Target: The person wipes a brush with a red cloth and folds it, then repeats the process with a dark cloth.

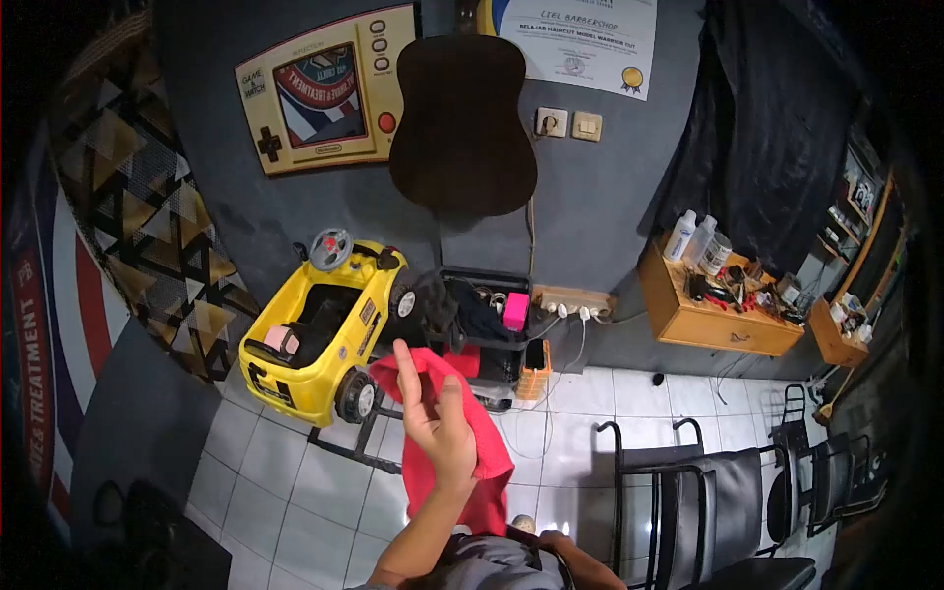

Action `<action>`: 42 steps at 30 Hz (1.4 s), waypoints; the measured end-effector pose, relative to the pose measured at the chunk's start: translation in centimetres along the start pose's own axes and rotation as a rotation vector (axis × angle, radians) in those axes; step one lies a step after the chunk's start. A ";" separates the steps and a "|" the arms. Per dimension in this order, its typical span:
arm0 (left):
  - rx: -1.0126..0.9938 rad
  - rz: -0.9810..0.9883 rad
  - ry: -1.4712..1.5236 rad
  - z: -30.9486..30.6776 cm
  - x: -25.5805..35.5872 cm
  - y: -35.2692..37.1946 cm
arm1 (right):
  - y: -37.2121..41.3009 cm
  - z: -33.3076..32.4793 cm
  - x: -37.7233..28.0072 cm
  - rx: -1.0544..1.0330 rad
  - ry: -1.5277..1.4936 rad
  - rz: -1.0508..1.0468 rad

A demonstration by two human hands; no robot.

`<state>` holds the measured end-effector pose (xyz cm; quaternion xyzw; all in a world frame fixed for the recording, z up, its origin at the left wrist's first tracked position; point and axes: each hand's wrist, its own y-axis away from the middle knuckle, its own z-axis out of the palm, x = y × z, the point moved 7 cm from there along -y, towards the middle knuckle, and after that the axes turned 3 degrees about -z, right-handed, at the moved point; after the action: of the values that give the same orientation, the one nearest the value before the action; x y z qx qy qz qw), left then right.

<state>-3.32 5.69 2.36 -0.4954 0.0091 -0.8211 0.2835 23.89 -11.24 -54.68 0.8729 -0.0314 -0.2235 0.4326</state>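
Note:
A red cloth [489, 444] hangs beside and behind my left hand [441, 428], which is raised in front of my body. One finger points up along the cloth and another digit stands beside it, with the fabric gripped by this hand. Low in the view, my right hand [557, 543] is near my waist beside the grey shirt [482, 565]; its fingers are too hidden to make out.
A yellow toy car [339, 369] stands on the tiled floor [305, 457] ahead to the left. A black crate [506, 339] is against the wall below a guitar [462, 128]. Black chairs [728, 501] and a wooden drawer shelf [728, 329] with bottles are on the right.

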 end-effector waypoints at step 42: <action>0.311 0.194 -0.321 -0.8 -2.8 2.5 | 19.7 -21.0 -24.0 0.193 -1.552 -0.482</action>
<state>-1.86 4.74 -1.08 -0.5669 -0.1150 -0.6921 0.4317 13.80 -2.02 -19.71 0.4858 -0.1528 -0.8473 0.1506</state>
